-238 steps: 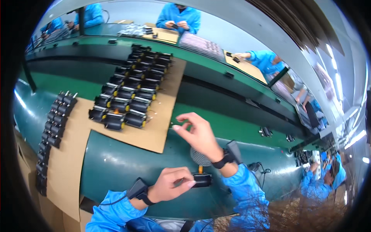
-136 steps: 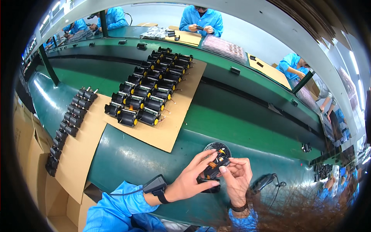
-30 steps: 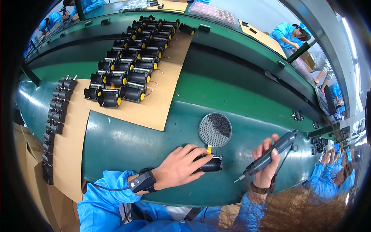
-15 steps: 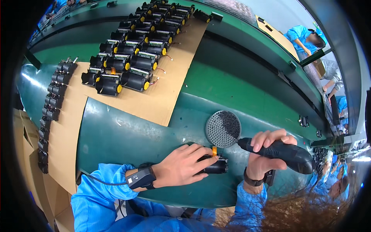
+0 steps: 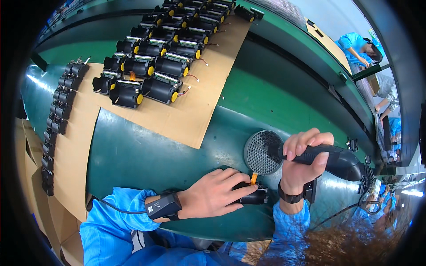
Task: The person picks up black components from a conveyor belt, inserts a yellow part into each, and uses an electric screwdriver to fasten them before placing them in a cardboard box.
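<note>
My left hand (image 5: 217,193) presses down on a small black motor-like part (image 5: 253,196) with an orange tab, lying on the green bench top near me. My right hand (image 5: 302,159) grips a black powered screwdriver (image 5: 330,159), held nearly level just above and right of the part. The tool's tip points left over a round grey perforated dish (image 5: 261,152). Both sleeves are blue, and each wrist carries a dark band.
A brown cardboard sheet (image 5: 195,117) carries several rows of black parts with yellow ends (image 5: 153,66). Another cardboard strip (image 5: 73,142) on the left holds a column of small black parts (image 5: 60,115). Other people in blue (image 5: 355,44) work at the far right.
My right hand has brought the screwdriver down and left, from beside the bench to just over the dish and the held part. My left hand stays on the part.
</note>
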Demonstrator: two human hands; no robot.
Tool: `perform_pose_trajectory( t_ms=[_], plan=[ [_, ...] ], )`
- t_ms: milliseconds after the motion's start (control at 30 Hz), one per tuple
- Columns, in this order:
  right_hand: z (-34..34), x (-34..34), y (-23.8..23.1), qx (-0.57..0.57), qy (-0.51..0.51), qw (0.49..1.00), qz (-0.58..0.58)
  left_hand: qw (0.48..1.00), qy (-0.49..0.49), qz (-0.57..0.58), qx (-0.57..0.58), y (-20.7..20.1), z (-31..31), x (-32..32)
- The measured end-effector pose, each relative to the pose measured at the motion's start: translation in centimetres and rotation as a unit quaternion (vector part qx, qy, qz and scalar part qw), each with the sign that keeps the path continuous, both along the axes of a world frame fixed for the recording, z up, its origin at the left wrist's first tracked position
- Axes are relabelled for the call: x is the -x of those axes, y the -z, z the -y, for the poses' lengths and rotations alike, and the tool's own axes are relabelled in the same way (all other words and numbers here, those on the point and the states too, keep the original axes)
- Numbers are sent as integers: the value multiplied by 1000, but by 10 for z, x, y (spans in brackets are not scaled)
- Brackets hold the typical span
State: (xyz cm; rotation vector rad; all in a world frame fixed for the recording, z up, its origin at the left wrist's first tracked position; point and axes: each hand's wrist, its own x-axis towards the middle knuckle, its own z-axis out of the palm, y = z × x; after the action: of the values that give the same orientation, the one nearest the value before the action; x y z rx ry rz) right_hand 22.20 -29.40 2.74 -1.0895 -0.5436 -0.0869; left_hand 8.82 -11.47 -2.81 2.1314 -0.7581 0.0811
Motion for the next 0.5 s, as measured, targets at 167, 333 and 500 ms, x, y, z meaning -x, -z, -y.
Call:
perform_pose_trajectory(
  t_ms=[167, 333, 500],
  plan=[
    [-6, -4, 7, 13, 18, 999, -23, 1000, -5, 0, 1, 0, -1, -1],
    [-6, -3, 4, 13, 8, 1000, -16, 1000, 4, 11, 0, 0, -1, -1],
    [-3, -3, 10, 12, 9, 1000, -25, 1000, -2, -2, 10, 1, 1, -1]
  ],
)
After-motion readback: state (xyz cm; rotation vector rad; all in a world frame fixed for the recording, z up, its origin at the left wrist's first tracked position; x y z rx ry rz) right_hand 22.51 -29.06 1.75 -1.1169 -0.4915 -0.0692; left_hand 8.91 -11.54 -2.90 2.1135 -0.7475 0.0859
